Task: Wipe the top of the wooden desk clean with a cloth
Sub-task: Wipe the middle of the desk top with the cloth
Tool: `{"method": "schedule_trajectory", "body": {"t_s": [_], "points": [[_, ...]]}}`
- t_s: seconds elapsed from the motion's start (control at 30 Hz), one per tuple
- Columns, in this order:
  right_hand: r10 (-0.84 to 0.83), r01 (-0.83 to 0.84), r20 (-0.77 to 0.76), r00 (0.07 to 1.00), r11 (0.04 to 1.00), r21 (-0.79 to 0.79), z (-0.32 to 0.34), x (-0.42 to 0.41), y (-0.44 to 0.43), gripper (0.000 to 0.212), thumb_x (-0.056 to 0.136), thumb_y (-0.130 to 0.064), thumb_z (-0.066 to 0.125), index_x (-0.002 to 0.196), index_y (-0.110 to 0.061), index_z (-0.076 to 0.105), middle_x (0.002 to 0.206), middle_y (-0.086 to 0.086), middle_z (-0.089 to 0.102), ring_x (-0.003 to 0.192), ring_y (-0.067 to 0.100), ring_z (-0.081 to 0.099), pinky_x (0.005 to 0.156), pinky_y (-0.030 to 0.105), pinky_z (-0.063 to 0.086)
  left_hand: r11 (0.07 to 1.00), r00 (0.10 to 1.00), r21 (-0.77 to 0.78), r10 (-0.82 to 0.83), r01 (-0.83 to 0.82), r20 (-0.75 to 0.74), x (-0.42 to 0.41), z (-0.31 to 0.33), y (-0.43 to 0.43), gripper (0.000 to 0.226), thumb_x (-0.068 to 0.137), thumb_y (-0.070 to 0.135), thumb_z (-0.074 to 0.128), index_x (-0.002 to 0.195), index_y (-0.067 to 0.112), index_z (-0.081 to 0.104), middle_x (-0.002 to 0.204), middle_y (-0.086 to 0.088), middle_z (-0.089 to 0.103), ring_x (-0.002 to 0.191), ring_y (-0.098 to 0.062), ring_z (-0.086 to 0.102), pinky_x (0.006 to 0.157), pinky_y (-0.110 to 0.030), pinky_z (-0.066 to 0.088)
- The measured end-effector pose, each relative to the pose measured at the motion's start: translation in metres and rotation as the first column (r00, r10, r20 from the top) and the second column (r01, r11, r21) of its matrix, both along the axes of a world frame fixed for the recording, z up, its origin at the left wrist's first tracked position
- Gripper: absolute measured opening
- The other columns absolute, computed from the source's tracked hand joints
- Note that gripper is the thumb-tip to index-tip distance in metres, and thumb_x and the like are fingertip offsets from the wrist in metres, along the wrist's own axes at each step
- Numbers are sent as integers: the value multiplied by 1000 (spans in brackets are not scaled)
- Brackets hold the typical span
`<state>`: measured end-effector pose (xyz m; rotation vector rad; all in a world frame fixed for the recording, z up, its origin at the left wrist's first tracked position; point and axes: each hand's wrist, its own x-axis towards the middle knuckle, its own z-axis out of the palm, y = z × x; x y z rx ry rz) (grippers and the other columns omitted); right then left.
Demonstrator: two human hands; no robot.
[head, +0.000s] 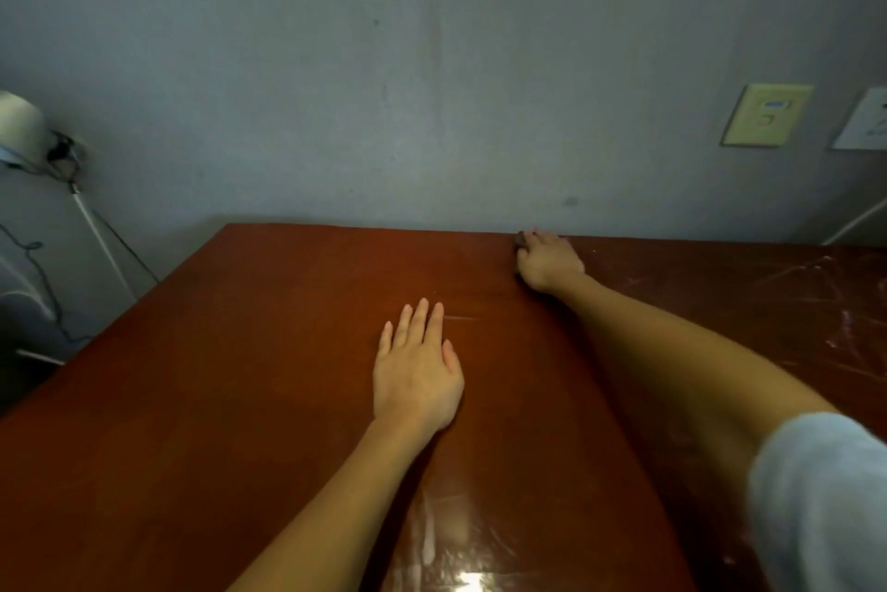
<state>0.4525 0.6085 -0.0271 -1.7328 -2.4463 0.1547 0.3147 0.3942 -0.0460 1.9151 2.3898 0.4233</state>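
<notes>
Cloth [520,240] seemingly under right hand [549,263].

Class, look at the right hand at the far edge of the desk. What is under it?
A bit of dark cloth shows at the fingertips of the right hand, on the desk. The hand covers the rest.

Count of things in view, by kind

Two hands: left hand [416,368], right hand [548,264]. One wooden desk [240,399]. One dark cloth [521,240], mostly hidden under the right hand. One pale sleeve [825,495]. Two wall plates: yellow plate [765,114], white plate [864,121]. One lamp [21,128].
</notes>
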Motion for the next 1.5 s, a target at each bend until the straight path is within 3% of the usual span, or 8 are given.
{"method": "schedule_trajectory", "body": {"t_s": [0.1, 0.27, 0.5, 0.7, 1.0, 1.13, 1.23, 1.5], "points": [[36, -36, -26, 999, 999, 2, -1, -29, -1, 50, 99, -32, 26, 145, -12, 31, 154, 12, 27, 142, 26, 24, 117, 37, 13, 1000, 1000, -9, 9, -9, 8, 0, 0, 1, 54, 103, 35, 15, 154, 23, 3, 161, 5, -3, 147, -11, -7, 121, -35, -1], [215, -214, 21, 976, 976, -36, -1, -45, -23, 53, 102, -32, 21, 152, -14, 15, 160, 8, 10, 147, 22, 9, 118, 36, 2, 1000, 1000, -26, 13, -13, 16, 0, 3, 3, 55, 103, 35, 15, 154, 20, 2, 161, 5, -3, 147, -11, -7, 121, -35, -1], [440, -440, 21, 898, 898, -8, -1, 11, -74, 49, 104, -31, 22, 152, -22, 18, 160, 2, 12, 147, 16, 9, 119, 33, 1, 999, 1000, -32, -6, 7, 14, -1, 4, 2, 55, 103, 36, 15, 154, 20, 4, 161, 4, -2, 148, -11, -6, 121, -34, -2], [210, -210, -18, 978, 978, -15, -5, 51, -23, 49, 104, -30, 22, 151, -18, 21, 159, 7, 14, 147, 21, 12, 121, 38, 7, 999, 1000, -33, -10, 10, 13, -1, 3, 2, 55, 103, 37, 14, 154, 21, 2, 161, 4, -5, 147, -11, -8, 121, -34, -2], [-24, 24, -43, 999, 1000, 1, -11, -47, 28, 51, 96, -32, 26, 142, -14, 36, 149, 13, 35, 138, 29, 30, 117, 40, 17, 1000, 1000, -7, 10, -10, 3, 0, 1, 3, 55, 103, 36, 15, 154, 21, 1, 161, 5, -4, 147, -11, -8, 121, -36, -1], [149, -148, -30, 988, 988, 34, -8, -98, 13, 49, 97, -32, 27, 143, -18, 37, 151, 9, 34, 139, 25, 29, 116, 38, 15, 1000, 1000, -7, 22, -22, -2, 0, 1, 4, 57, 102, 35, 15, 154, 19, -3, 161, 4, -7, 147, -10, -9, 121, -35, -2], [293, -293, 19, 956, 956, -8, -5, -109, -6, 51, 101, -32, 22, 150, -16, 22, 159, 8, 15, 146, 23, 13, 119, 37, 6, 999, 999, -12, 49, -49, 13, -1, 1, 6, 61, 102, 36, 16, 152, 13, -10, 160, 0, -12, 147, -11, -10, 121, -33, -2], [631, -631, -11, 776, 775, -23, -4, -39, -86, 50, 101, -27, 28, 150, -21, 22, 159, 4, 13, 147, 17, 11, 120, 34, 2, 996, 998, -63, 68, -69, -14, 0, 4, 6, 60, 103, 35, 15, 152, 8, -6, 160, -6, -9, 148, -15, -9, 121, -32, -4]]}}
